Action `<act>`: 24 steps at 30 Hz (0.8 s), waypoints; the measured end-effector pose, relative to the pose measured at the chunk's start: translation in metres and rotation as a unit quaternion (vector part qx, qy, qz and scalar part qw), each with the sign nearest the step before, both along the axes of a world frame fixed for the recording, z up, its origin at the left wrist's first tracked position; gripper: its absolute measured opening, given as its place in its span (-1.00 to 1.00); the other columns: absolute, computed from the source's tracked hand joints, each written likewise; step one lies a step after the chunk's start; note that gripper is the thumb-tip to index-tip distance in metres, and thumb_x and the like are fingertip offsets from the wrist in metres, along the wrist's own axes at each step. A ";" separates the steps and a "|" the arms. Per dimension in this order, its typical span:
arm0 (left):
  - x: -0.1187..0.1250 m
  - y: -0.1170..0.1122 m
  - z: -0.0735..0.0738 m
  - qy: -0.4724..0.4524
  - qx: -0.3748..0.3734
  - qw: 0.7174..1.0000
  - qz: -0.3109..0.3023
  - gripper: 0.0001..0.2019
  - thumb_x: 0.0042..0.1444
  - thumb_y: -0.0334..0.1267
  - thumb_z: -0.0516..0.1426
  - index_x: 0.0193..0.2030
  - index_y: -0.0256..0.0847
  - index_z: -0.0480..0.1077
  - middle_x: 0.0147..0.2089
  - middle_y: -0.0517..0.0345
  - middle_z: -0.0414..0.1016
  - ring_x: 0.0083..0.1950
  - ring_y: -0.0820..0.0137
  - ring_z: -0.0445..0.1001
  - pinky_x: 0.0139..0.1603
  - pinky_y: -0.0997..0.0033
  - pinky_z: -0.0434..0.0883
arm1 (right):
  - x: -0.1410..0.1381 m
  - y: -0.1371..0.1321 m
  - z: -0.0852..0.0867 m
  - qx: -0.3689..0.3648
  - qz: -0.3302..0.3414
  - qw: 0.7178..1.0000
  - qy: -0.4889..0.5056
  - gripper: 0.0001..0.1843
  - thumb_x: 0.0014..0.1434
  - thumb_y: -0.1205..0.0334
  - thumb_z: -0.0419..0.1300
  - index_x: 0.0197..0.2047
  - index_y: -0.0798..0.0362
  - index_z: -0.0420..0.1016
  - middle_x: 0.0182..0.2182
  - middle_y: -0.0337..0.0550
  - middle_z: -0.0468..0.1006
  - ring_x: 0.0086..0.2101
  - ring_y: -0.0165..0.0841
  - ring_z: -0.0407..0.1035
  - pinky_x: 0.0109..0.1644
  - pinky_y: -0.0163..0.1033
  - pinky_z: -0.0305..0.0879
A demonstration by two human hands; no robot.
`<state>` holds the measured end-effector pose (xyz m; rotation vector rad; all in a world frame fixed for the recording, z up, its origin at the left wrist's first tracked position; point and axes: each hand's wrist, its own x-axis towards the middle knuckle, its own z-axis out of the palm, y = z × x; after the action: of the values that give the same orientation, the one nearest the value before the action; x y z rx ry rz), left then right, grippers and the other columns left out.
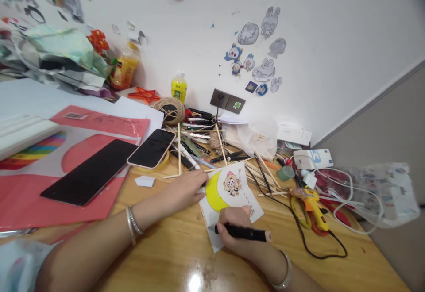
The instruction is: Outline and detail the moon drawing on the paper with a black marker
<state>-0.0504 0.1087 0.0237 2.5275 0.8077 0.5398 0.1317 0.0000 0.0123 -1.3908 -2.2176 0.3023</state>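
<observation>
My right hand (pixel 237 234) is closed round a black marker (pixel 249 233) with a pale beige end. It rests on the lower part of a white sheet of paper (pixel 215 239); the marker's tip is hidden behind the fingers. On the sheet are a bright yellow crescent moon (pixel 215 192), a cartoon figure with a pink top (pixel 232 183) and a pinkish drawing (pixel 248 210) partly covered by my right hand. My left hand (pixel 189 188) lies at the sheet's left edge with its fingers curled in. Something small and greyish shows under them, too unclear to name.
Left of the sheet lie a phone (pixel 152 148), a dark tablet-like slab (pixel 91 172) and red-and-white packaging (pixel 96 124). Behind are pens, wooden sticks (pixel 179 150), twine (pixel 171 109) and bottles (pixel 179 86). A yellow glue gun (pixel 315 210) with a black cord lies right.
</observation>
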 end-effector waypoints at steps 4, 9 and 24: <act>0.000 0.000 0.000 0.009 0.011 1.000 0.005 -0.91 0.06 -0.35 0.07 -0.28 -0.18 0.21 -0.21 0.14 0.33 -0.17 0.32 0.32 -0.19 0.36 0.27 | 0.000 -0.002 -0.002 0.002 0.012 1.000 0.004 -0.76 0.06 0.27 0.01 -0.62 0.00 0.12 -0.66 -0.29 0.30 -0.58 -0.41 0.19 -0.47 -0.28 0.06; 0.000 -0.001 0.001 -0.004 0.003 1.000 -0.001 -0.91 0.07 -0.35 0.07 -0.28 -0.18 0.21 -0.23 0.15 0.33 -0.18 0.34 0.32 -0.18 0.38 0.27 | 0.004 -0.003 -0.003 -0.020 -0.035 0.995 0.094 -0.78 0.05 0.26 -0.02 -0.61 0.02 0.17 -0.66 -0.29 0.35 -0.60 -0.43 0.23 -0.47 -0.31 0.08; 0.001 -0.003 0.009 0.003 -0.008 1.000 0.000 -0.96 0.10 -0.32 0.05 -0.30 -0.20 0.22 -0.25 0.15 0.33 -0.23 0.36 0.32 -0.22 0.38 0.28 | 0.003 0.003 -0.003 -0.066 -0.047 0.986 0.146 -0.74 0.03 0.18 0.00 -0.64 0.03 0.16 -0.69 -0.27 0.34 -0.62 -0.43 0.21 -0.51 -0.32 0.09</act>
<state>-0.0497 0.1053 0.0327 2.5157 0.8106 0.5232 0.1348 0.0026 0.0098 -1.4131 -1.9157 0.5886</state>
